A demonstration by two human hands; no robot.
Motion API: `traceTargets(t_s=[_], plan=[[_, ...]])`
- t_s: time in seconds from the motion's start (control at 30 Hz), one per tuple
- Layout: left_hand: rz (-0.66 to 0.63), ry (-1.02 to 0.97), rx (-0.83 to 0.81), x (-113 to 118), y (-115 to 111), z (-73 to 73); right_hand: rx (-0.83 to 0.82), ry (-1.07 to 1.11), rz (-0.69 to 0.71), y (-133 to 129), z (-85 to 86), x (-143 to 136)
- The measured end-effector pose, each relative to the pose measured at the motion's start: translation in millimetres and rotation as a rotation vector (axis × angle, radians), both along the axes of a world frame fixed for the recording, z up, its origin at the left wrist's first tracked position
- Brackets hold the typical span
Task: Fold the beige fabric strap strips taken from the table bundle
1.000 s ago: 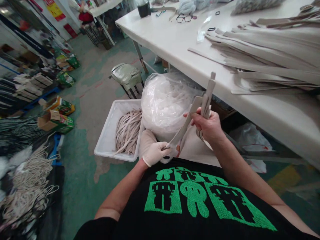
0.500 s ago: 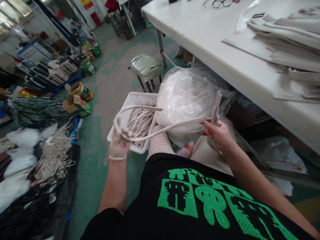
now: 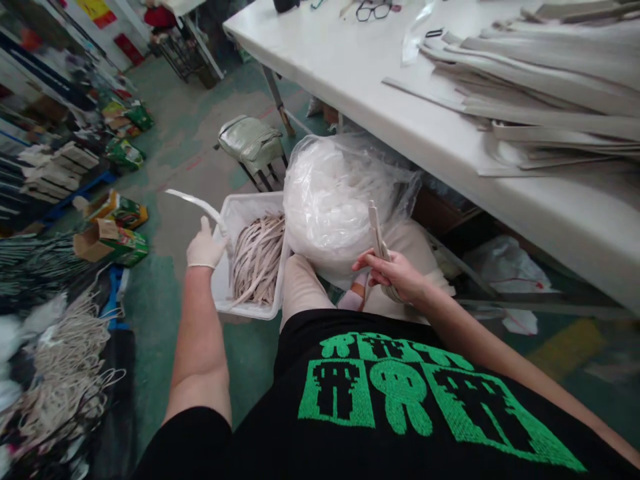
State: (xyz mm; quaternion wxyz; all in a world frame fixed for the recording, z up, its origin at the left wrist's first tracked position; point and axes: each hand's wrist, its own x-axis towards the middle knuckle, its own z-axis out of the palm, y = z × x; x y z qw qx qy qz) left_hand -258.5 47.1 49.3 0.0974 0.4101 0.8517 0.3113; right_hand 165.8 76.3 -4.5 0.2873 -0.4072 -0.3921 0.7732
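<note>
My left hand (image 3: 205, 249), in a pale glove, is over the left edge of the white plastic bin (image 3: 277, 308). Its index finger points up, and the others look curled around a pale flat strip (image 3: 194, 201). One end of this strip sticks out to the upper left; motion blurs its other part by the hand. Bare, my right hand (image 3: 395, 275) grips a small bundle of flat beige strips (image 3: 376, 230) upright over my lap. Many loose beige strips (image 3: 257, 260) lie inside the bin.
A clear plastic bag (image 3: 335, 200) with white contents rests before my knees. The white table (image 3: 345, 73) at right bears piled long strips (image 3: 540, 80) and glasses (image 3: 373, 11). A padded stool (image 3: 251, 141) stands beyond the bin. Cartons (image 3: 113, 240) and cord bundles (image 3: 60, 367) lie left.
The strip stretched between both hands has left my right hand. My left hand has swung left with it to the bin's far side. The right hand keeps its bundle; the view has shifted right.
</note>
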Motion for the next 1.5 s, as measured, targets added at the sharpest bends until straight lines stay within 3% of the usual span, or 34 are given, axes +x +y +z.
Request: traceTargets(t_s=[0.1, 0.23, 0.37, 0.53, 0.67, 0.9, 1.0, 1.13, 1.23, 1.4, 1.5], plan=[[-0.150, 0.030, -0.013, 43.1, 12.0, -26.6, -0.020, 0.037, 0.022, -2.2, -2.7, -0.7], [-0.506, -0.290, 0.155, 133.1, 8.5, -49.4, -0.025, 0.108, 0.085, -4.0, -6.8, -2.2], [-0.677, -0.517, 0.144, 209.0, 1.9, -47.6, -0.028, 0.169, 0.125, -7.1, -10.9, -3.8], [-0.631, -0.790, 0.119, 253.7, 3.7, -37.1, -0.001, 0.201, 0.085, -11.9, -15.9, -5.3], [-0.514, -0.829, 0.091, 266.4, 9.5, -33.8, 0.066, 0.101, 0.066, -13.5, -17.2, -4.9], [-0.479, -0.866, 0.145, 263.6, 28.6, -39.0, 0.243, 0.038, 0.101, -1.6, -24.3, 11.0], [-0.488, -0.862, 0.181, 259.4, 38.8, -46.8, 0.293, 0.002, 0.075, 4.4, -26.4, 21.5], [-0.480, -0.803, 0.180, 252.8, 66.6, -69.0, 0.233, -0.014, -0.079, 7.1, -35.5, 27.7], [-0.484, -0.532, 0.137, 242.4, 103.5, -88.1, 0.182, -0.009, -0.207, 8.2, -47.9, 26.4], [-0.566, 0.185, -0.030, 227.2, 165.5, -112.4, 0.148, 0.006, -0.283, 13.0, -65.1, 21.3], [-0.577, 0.375, -0.169, 227.4, 189.0, -126.9, 0.132, 0.007, -0.285, 15.3, -69.9, 18.9]])
